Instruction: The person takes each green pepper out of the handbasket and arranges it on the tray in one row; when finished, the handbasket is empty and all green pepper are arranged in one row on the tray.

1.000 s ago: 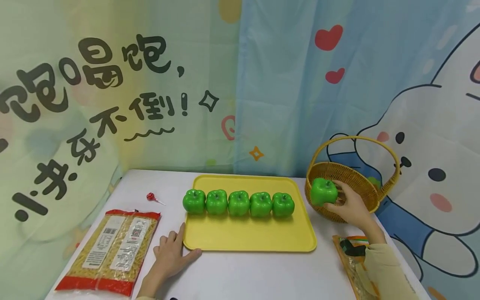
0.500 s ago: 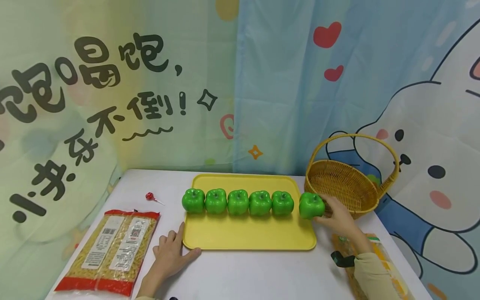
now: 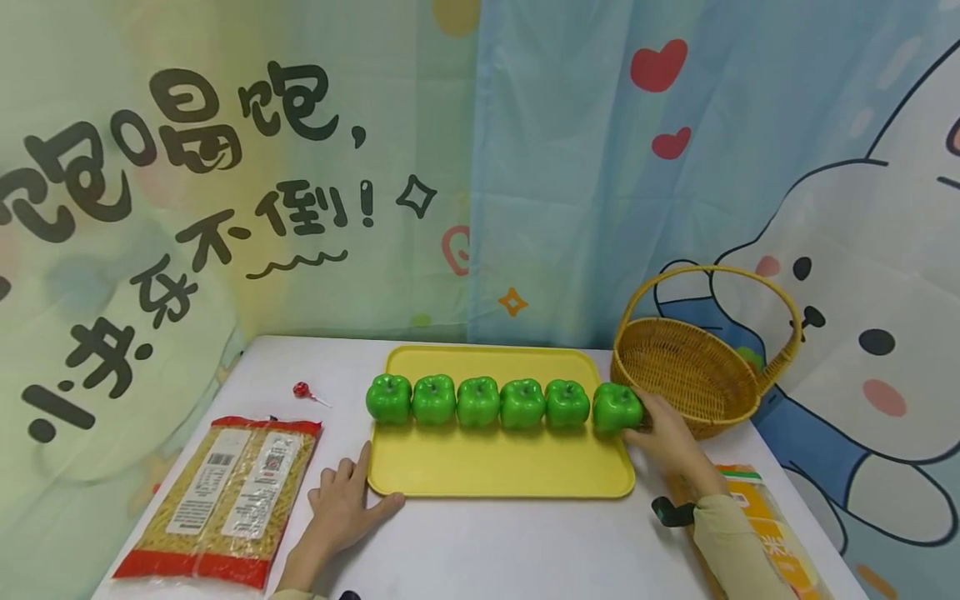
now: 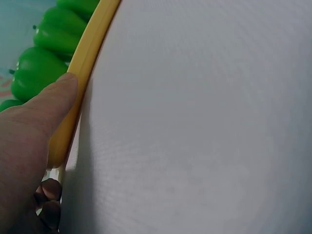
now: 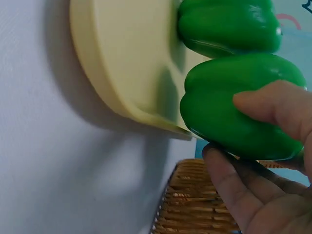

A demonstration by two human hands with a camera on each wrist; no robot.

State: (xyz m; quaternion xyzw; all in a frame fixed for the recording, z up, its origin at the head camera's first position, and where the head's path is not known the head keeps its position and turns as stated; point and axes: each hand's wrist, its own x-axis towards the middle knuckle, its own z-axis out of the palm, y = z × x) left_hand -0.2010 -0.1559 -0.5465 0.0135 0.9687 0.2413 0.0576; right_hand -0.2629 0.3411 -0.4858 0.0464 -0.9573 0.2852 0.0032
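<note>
My right hand (image 3: 670,437) grips a green bell pepper (image 3: 616,407) at the right end of a row of several like it. In the right wrist view, the thumb lies on one side of this pepper (image 5: 229,114) and the fingers on the other, close to the neighbouring pepper (image 5: 226,24). The row, including a pepper (image 3: 477,402) in its middle, lies across a yellow tray (image 3: 495,471). My left hand (image 3: 337,508) rests at the tray's near left corner, thumb and index finger stretched along its two edges. The left wrist view has the thumb on the rim (image 4: 73,109).
Behind the right hand stands a wicker basket (image 3: 682,367) with a tall handle. A bag of pasta (image 3: 232,500) lies at the left, with a red lollipop (image 3: 302,390) beyond it. Another orange package (image 3: 772,533) is partly under the right sleeve. A printed curtain hangs behind the table.
My right hand has carried the bell pepper from in front of the basket, left and down, to the right end of the row. The left hand keeps its place at the tray corner.
</note>
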